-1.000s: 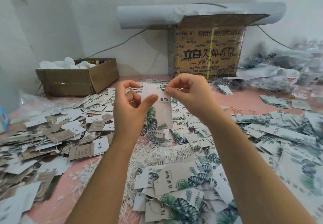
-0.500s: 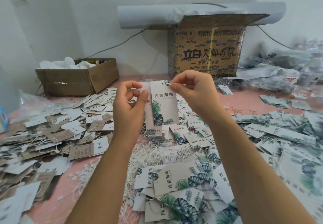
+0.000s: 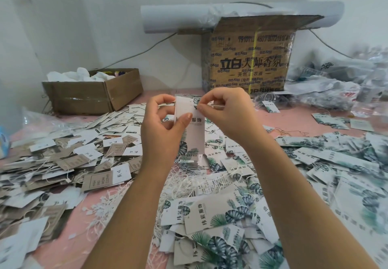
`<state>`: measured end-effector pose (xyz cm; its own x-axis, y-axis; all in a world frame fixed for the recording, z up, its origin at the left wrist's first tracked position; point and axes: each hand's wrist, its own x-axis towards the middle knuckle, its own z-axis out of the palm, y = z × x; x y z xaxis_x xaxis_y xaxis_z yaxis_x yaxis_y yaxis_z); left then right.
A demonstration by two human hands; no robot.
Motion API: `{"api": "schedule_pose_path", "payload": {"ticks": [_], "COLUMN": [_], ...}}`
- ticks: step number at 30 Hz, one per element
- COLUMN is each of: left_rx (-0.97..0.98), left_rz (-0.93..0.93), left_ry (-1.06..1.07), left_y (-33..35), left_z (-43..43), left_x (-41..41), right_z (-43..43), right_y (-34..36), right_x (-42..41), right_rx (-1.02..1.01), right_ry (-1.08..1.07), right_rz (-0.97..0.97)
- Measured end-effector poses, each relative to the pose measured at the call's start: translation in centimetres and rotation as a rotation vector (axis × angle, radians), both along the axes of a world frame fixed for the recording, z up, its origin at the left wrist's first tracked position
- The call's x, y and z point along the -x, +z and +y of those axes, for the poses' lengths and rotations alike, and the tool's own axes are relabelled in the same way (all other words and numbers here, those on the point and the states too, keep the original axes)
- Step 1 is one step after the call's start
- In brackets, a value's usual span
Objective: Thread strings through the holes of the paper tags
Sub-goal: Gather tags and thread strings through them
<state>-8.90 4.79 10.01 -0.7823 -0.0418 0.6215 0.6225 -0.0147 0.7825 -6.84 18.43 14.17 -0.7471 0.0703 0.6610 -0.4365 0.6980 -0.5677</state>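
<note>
I hold a white paper tag (image 3: 194, 136) with green leaf print upright in front of me, above the table. My left hand (image 3: 161, 128) pinches it at its upper left, thumb across the front. My right hand (image 3: 226, 113) pinches at the tag's top edge, where the hole sits; whatever thin string it holds is too fine to make out. A tangle of white strings (image 3: 182, 184) lies on the pink table (image 3: 69, 245) below my wrists. Heaps of leaf-print tags (image 3: 220, 222) spread in front and to the right.
Brown and white tags (image 3: 69, 159) pile up on the left. A low open cardboard box (image 3: 92, 94) stands at the back left, a tall printed carton (image 3: 249, 63) at the back centre under a white roll (image 3: 178, 19). Plastic bags (image 3: 336, 84) crowd the back right.
The tag has shifted slightly and my left thumb has moved back over its front. My right fingers have come down onto the tag's top edge.
</note>
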Motion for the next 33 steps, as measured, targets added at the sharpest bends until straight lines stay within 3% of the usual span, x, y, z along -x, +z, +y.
{"api": "schedule_pose_path", "payload": {"ticks": [10, 27, 33], "left_rx": [0.083, 0.003, 0.061], "left_rz": [0.018, -0.002, 0.016], "left_ry": [0.006, -0.043, -0.084], "left_y": [-0.13, 0.27, 0.3], "left_z": [0.21, 0.34, 0.27], "left_x": [0.38, -0.35, -0.22], "right_z": [-0.48, -0.94, -1.01], "right_y": [0.12, 0.07, 0.24], "right_x": [-0.25, -0.32, -0.49], "right_rx": [-0.04, 0.042, 0.03], "right_ry": [-0.043, -0.064, -0.042], "right_rz": [-0.026, 0.04, 0.021]}}
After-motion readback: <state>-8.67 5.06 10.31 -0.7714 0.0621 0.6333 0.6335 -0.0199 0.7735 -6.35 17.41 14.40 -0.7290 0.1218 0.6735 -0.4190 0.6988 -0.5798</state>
